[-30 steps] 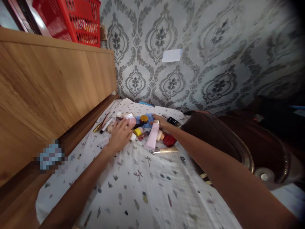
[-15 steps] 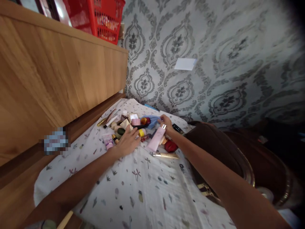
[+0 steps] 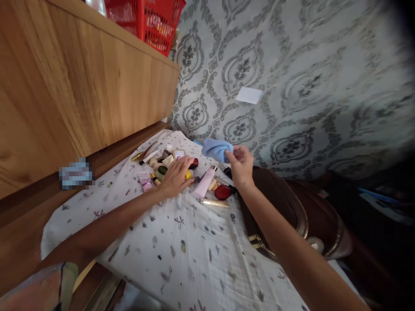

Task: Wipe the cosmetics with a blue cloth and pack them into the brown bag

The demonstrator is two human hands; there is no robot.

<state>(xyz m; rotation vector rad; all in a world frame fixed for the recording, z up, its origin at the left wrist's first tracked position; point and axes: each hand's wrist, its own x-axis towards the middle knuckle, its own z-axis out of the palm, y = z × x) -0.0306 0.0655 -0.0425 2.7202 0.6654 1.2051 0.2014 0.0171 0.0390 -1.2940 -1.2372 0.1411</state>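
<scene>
My right hand [image 3: 244, 166] pinches a light blue cloth [image 3: 215, 149], raised above the far right side of a pile of cosmetics. My left hand [image 3: 177, 177] rests over the middle of the pile with its fingers apart, hiding some items beneath. Near it lie a small purple-and-white tube [image 3: 145, 181], a green round item [image 3: 161, 172] and a yellow cap [image 3: 188, 174]. Between my hands a pink tube [image 3: 205, 182] leans on the pile, beside a red item [image 3: 222, 192]. A slim gold tube [image 3: 214, 203] lies in front.
A white patterned cloth [image 3: 184, 268] covers the surface under the pile. Brown bags [image 3: 275, 203] stand at the right. A wooden cabinet [image 3: 97, 82] rises at the left with a red basket [image 3: 158, 26] on top. Patterned wallpaper [image 3: 240, 65] lies behind.
My right hand has lifted the blue cloth off the pile, up and to the right. My left hand stays over the cosmetics. The view has shifted slightly.
</scene>
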